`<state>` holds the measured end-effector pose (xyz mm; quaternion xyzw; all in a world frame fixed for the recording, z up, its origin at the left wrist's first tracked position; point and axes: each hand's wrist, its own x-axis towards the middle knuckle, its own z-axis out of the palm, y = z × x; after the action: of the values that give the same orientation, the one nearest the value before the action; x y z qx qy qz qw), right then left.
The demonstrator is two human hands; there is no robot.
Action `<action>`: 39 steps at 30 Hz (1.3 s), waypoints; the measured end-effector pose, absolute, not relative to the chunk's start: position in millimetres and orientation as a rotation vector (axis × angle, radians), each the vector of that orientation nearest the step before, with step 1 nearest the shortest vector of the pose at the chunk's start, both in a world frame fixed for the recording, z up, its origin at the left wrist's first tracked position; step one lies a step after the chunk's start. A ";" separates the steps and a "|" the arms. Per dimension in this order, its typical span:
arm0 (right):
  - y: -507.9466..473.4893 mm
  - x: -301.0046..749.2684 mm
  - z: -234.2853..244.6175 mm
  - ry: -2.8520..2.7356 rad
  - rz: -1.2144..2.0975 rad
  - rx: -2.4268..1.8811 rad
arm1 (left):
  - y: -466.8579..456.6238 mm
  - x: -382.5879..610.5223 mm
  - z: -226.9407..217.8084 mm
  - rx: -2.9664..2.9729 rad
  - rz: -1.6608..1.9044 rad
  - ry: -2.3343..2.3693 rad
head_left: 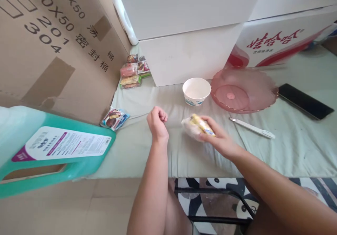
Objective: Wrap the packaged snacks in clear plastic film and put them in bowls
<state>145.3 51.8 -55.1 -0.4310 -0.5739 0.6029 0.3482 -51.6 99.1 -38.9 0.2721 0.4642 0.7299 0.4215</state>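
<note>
My right hand grips a wrapped snack with yellow, blue-printed packaging and a pale, clear-looking end, blurred by motion. To its left, my left hand is curled into a loose fist above the cloth; nothing sticks out of it, though its palm is hidden. Behind the two hands stands a white paper bowl with a blue pattern. A pink translucent scalloped plate touches or nearly touches the bowl's right side. Right of my right hand lies a white-handled slim tool with a short metal tip.
Several packaged snacks sit at the back left, and another snack packet lies by the cardboard box. A green liquid jug stands at front left. White boxes line the back. A black phone rests right.
</note>
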 end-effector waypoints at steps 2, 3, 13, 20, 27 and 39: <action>40.2 167.0 -59.8 -1.146 1.635 -1.048 | 91.8 -30.7 -48.0 0.756 1.570 1.078; 37.3 174.4 -61.7 -1.046 1.644 -1.007 | 86.0 -19.5 -52.6 0.776 1.415 1.020; 32.7 224.3 -78.1 -1.640 0.813 -1.279 | 59.9 32.5 -77.0 1.082 1.037 0.985; 35.5 285.7 -89.0 -1.893 -0.025 -1.924 | 78.9 31.6 -87.7 1.289 1.166 1.133; 34.6 294.9 -85.4 -1.950 0.086 -1.899 | 91.3 21.6 -95.0 1.385 1.253 1.140; 27.2 247.5 -70.7 -1.940 0.664 -1.407 | 79.6 20.2 -90.4 1.841 0.958 1.342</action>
<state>247.5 27.2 -70.7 -0.5356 -0.7387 0.2529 0.3217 20.2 79.6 -90.4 0.7035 0.5129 0.3660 0.3287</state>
